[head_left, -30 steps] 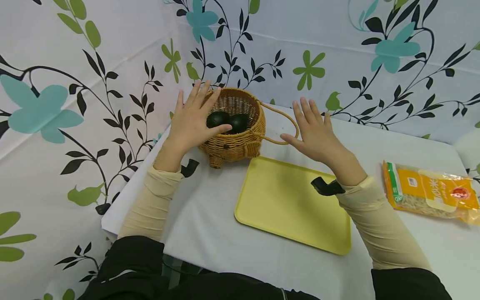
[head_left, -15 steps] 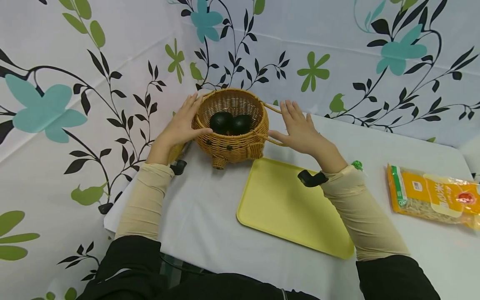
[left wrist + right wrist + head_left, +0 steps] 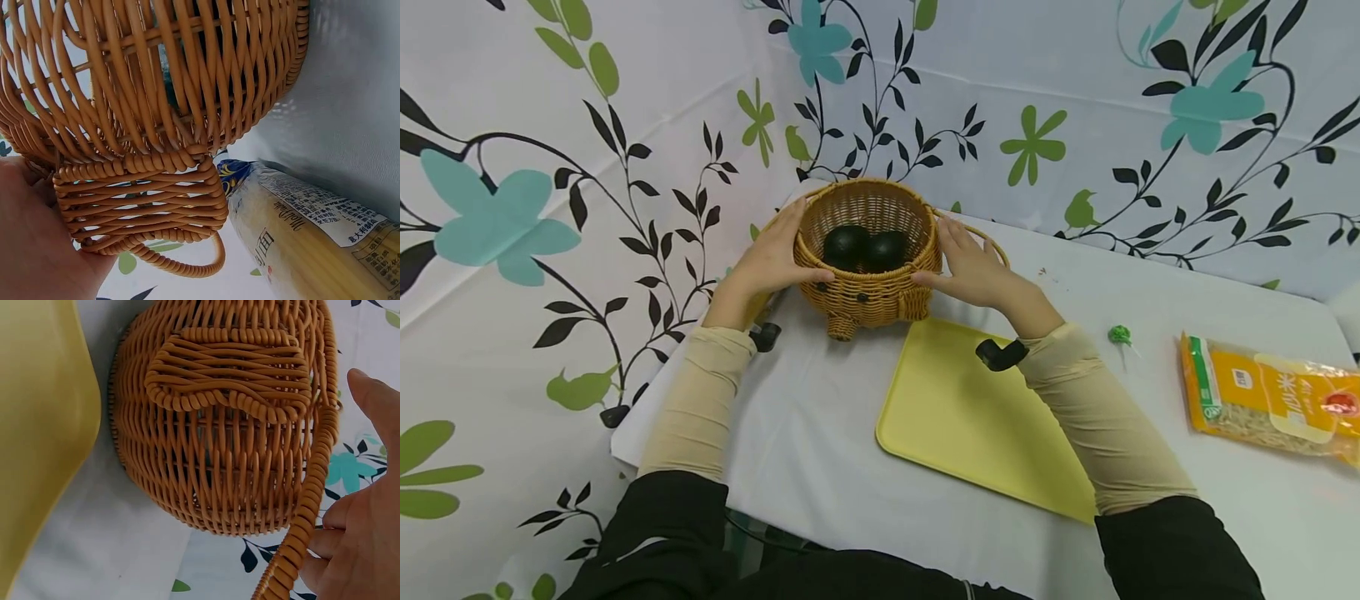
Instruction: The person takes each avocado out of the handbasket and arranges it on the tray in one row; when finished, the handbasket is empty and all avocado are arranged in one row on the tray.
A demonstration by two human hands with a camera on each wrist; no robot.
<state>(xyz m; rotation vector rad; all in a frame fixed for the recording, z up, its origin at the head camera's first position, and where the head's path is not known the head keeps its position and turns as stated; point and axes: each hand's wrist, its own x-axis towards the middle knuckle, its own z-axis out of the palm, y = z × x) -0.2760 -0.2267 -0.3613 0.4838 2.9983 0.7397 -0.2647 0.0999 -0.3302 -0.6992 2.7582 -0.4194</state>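
A wicker basket (image 3: 865, 304) with an animal-like front stands upright at the back of the table. Inside lie two dark, rounded fruits (image 3: 847, 247) that look like avocados. My left hand (image 3: 775, 262) is at the basket's left side, thumb along the front rim; in the left wrist view its palm (image 3: 44, 250) lies against the woven ear (image 3: 144, 203). At the opposite side is my right hand (image 3: 973, 271), fingers extended beside the rim and handle. The right wrist view shows its thumb (image 3: 369, 394) apart from the rim; whether other fingers touch the handle (image 3: 300, 531), I cannot tell.
A yellow tray (image 3: 977, 417) lies in front of the basket, partly under my right forearm. Further right are a green lollipop (image 3: 1118, 335) and an orange food bag (image 3: 1270, 396). A clear pack of pasta (image 3: 300, 231) lies beside the basket's left side. Patterned cloth hangs behind.
Both hands have come down from above the table to the basket's sides, the right one moving left. The lollipop has come into view from behind the right arm. The basket stays in place.
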